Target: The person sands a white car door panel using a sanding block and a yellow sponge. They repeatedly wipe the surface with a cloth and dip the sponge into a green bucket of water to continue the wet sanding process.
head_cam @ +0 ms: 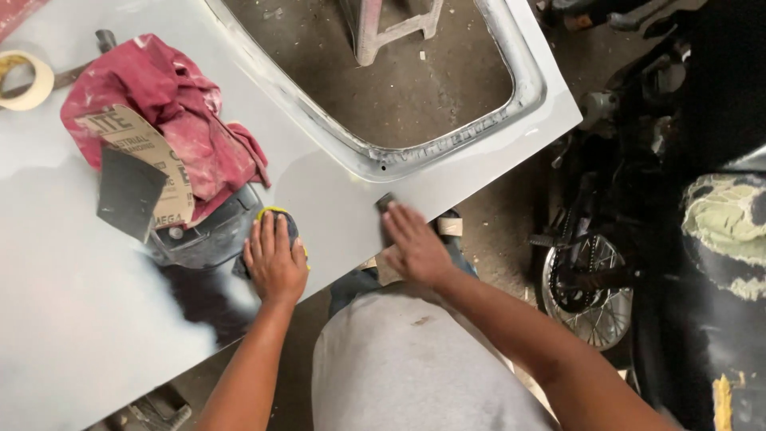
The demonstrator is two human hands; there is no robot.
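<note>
Small dark sanding pad (385,203): on the grey panel (335,195), near its lower edge, below the window opening; pressed flat under the fingertips of the right hand (412,243), fingers extended. Left hand (274,259): open, palm down on a yellow-edged sponge (276,214). Beside it: dark bowl (203,235), sandpaper sheets (136,172), red rag (171,104), tape roll (24,80). Right of panel: motorcycle wheel (586,291).

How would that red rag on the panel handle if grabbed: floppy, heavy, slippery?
The red rag lies crumpled in soft folds, so it is probably floppy and light. Sandpaper sheets rest on it and would likely slide off. Its dusty white smears suggest a grippy, not slippery, surface.
</note>
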